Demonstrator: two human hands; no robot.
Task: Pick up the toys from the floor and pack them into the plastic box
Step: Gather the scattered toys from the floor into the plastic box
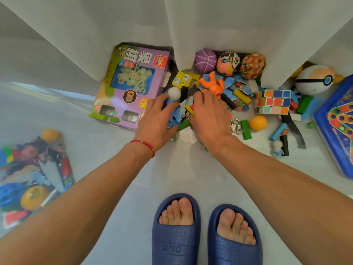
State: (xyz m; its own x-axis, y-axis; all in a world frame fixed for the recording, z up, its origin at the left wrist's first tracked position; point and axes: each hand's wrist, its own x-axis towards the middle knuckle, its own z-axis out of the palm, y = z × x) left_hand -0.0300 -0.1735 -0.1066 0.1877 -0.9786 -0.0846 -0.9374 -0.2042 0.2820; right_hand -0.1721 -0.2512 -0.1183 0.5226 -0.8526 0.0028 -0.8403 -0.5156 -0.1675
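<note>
Blue slippers (206, 236) stood nearest, toes toward the pile, on pale floor (118, 217). Both forearms reached forward from either side of them.

Left hand (155, 121), red string at the wrist, lay palm down over blue foam pieces (174, 115), fingers (164, 104) spread and slightly bent, touching the heap. Whether anything was actually pinched under them could not be told. Right hand (208, 115) sat just beside it, likewise palm down, its fingertips hidden among small blocks near the orange figure (212, 84); hold, if any, not visible.

Plastic box (32, 178) stood well apart at the left, clear-walled, already holding a mix of toys, with an orange ball on top.

Around the hands: purple chess set box (131, 87) to the left, white ball (174, 93) touching the pile, green block (184, 124) between the hands. Further right lay a cube puzzle (273, 102), an orange ball (258, 122), marbles (239, 107) and a blue game board (338, 125). Behind, under a white curtain (133, 31), a purple ball (206, 60) and two patterned balls.

Risks as judged: a two-handed scoop of loose foam and blocks could shed pieces on the way to the box; marbles and balls could roll under the curtain if nudged
</note>
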